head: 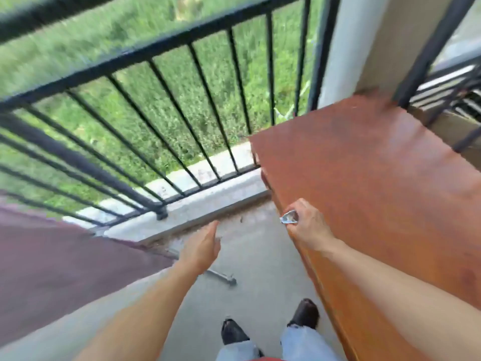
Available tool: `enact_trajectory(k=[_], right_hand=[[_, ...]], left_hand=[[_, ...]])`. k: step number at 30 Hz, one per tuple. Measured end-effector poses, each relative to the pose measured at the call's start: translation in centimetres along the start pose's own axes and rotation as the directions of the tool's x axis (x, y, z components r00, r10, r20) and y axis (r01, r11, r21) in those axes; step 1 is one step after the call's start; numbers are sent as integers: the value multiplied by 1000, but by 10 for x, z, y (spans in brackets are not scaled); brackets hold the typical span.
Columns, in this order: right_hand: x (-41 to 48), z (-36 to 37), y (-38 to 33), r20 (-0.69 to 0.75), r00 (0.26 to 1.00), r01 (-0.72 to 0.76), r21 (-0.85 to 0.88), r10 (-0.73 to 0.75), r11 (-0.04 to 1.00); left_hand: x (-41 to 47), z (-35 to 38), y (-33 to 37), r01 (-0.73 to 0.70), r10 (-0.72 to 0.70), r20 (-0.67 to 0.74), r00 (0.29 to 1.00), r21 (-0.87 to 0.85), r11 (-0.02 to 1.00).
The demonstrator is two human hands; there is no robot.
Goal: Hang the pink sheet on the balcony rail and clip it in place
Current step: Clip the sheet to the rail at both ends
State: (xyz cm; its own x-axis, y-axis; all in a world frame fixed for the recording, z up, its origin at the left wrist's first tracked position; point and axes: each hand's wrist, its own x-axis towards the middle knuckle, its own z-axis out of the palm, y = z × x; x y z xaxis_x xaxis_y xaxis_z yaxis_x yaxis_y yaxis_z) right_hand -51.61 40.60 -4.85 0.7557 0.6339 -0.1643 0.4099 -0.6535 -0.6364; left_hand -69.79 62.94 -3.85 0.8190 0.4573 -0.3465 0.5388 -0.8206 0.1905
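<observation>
Pink sheet [52, 256] looks soft, light: grip its edge at the rail [161, 49]. Left hand [203, 247] empty, fingers straight; right hand [308, 226] pinches silvery object [289, 217]

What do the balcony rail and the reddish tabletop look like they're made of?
Balcony rail: likely painted metal, matte black, judging by its thin straight bars. Tabletop: probably varnished wood or laminate, reddish-brown, with a glossy sheen reflecting light. Blur hides any grain.

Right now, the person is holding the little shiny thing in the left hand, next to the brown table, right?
Not quite. The little shiny thing is in the right hand, not the left, next to the brown table. The head view shows it; the left hand is open and empty.
</observation>
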Motion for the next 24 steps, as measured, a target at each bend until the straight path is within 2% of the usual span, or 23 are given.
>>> enact_trajectory(k=[4, 9, 14, 17, 20, 24], right_hand=[[10, 63, -116, 170, 970, 180, -14, -175, 984], [-20, 167, -256, 374, 845, 430, -49, -383, 901], [-64, 266, -381, 578, 606, 666, 8, -547, 746], [-92, 313, -453, 609, 491, 785, 2, -623, 620], [-114, 364, -526, 627, 352, 877, 39, -695, 479], [-134, 427, -607, 651, 186, 942, 94, -736, 322]], left_hand=[[-90, 2, -112, 197, -210, -75, 975, -154, 968], [-206, 12, -240, 455, -475, -82, 876, -184, 871], [-317, 16, -346, 629, -670, -98, 736, -268, 730], [-376, 15, -389, 706, -770, -126, 626, -327, 628], [-433, 22, -432, 769, -868, -140, 477, -412, 489], [-494, 33, -485, 783, -936, -106, 336, -521, 340]])
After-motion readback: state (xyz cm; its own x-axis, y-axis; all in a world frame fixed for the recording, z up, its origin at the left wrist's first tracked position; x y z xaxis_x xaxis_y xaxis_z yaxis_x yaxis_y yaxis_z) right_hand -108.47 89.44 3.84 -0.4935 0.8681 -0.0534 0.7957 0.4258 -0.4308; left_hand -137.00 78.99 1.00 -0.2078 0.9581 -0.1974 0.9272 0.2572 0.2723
